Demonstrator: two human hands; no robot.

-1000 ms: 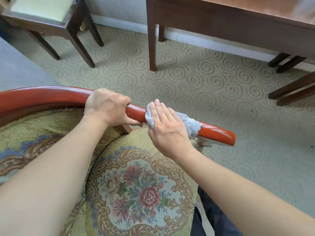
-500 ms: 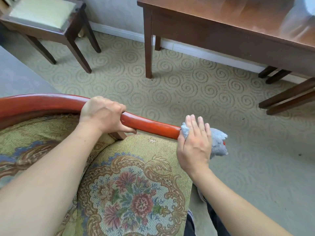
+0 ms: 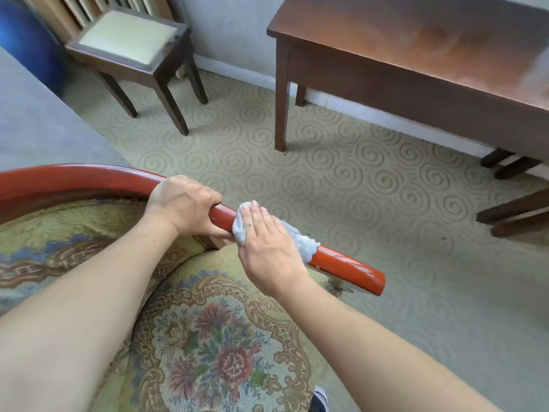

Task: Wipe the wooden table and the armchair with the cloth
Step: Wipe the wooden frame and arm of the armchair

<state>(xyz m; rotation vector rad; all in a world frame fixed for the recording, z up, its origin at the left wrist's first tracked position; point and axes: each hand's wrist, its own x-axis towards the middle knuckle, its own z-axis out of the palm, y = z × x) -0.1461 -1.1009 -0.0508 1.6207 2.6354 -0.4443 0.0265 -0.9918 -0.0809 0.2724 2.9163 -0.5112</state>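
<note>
The armchair has a glossy red wooden rail [image 3: 350,264] curving from the left edge to a free end at centre right, and a floral seat cushion [image 3: 214,346] below. My left hand [image 3: 184,205] grips the rail near its bend. My right hand [image 3: 267,245] lies flat on a pale grey-blue cloth [image 3: 301,242], pressing it over the rail just right of the left hand. The cloth wraps the rail and shows on both sides of the palm. The dark brown wooden table [image 3: 416,52] stands against the wall at upper right.
A small dark stool with a cream seat [image 3: 130,40] stands at upper left beside a blue object [image 3: 26,40]. Swirl-patterned carpet [image 3: 341,179] covers the floor between chair and table. Dark chair legs [image 3: 511,209] reach in from the right edge.
My right hand slid the cloth from the rail's free end back along the rail toward my left hand. The left hand kept its grip. The view tilted up a little.
</note>
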